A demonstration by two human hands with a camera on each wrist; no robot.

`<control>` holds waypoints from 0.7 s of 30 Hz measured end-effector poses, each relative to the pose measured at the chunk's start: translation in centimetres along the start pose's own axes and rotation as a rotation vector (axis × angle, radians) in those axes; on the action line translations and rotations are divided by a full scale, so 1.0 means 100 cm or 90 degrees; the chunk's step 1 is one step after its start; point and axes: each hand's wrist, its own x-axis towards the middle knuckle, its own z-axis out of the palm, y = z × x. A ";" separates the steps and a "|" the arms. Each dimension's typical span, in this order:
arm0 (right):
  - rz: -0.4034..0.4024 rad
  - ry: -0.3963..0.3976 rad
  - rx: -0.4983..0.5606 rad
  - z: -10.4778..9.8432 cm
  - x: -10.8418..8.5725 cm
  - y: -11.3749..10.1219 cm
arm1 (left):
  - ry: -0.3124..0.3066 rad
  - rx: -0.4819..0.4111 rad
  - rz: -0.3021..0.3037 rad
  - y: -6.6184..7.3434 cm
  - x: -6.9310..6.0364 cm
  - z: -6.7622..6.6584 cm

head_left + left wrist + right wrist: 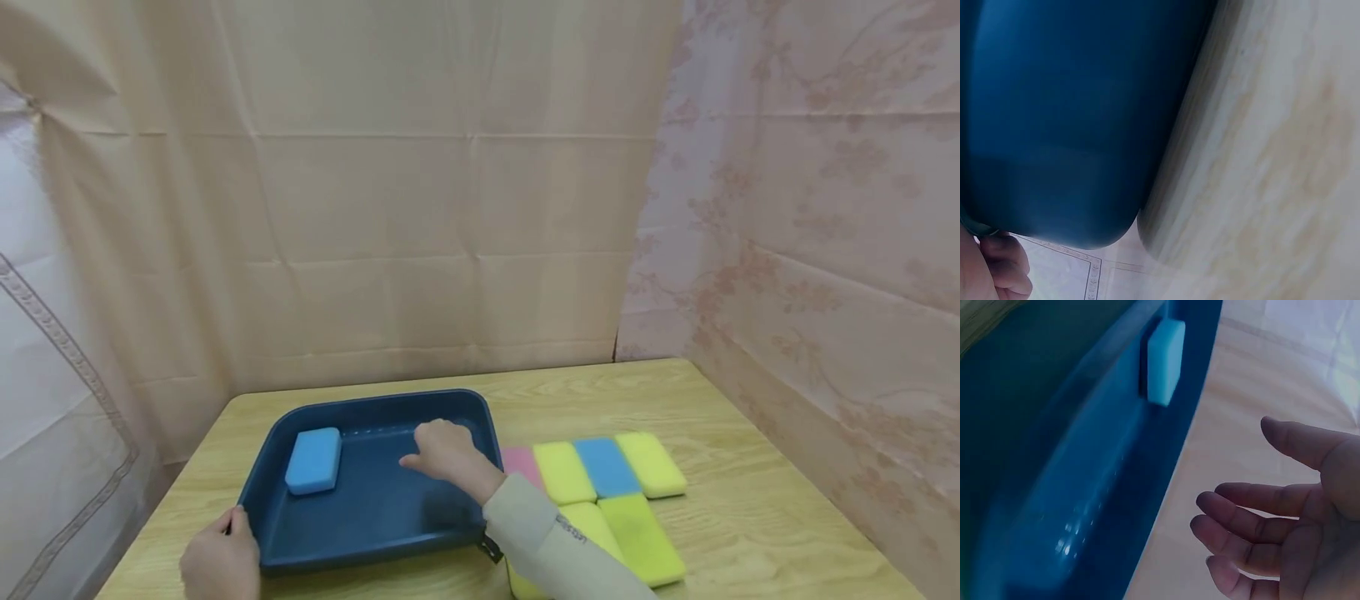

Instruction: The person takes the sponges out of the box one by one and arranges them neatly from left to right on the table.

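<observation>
A dark blue rectangular tray (375,546) with raised walls lies on the wooden table. My left hand (222,557) grips its near left rim, thumb on top; the left wrist view shows curled fingers (1011,265) at the tray's edge. One light blue sponge (313,460) sits flat inside, towards the left wall. Above the right half of the tray hovers my right hand (448,454). It holds nothing, and the right wrist view shows its fingers (1260,495) spread and loosely bent, with the thumb apart. The right sleeve covers part of the tray's right wall.
Right of the tray several sponges lie side by side: a pink one (522,464), yellow ones (564,472), a blue one (607,467) and a yellow-green one (641,537). The right forearm passes over some. Beige curtain (435,208) hangs behind the table (750,500).
</observation>
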 end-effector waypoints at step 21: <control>-0.199 0.105 -0.241 0.042 0.040 -0.053 | -0.001 0.009 -0.016 0.001 0.001 0.001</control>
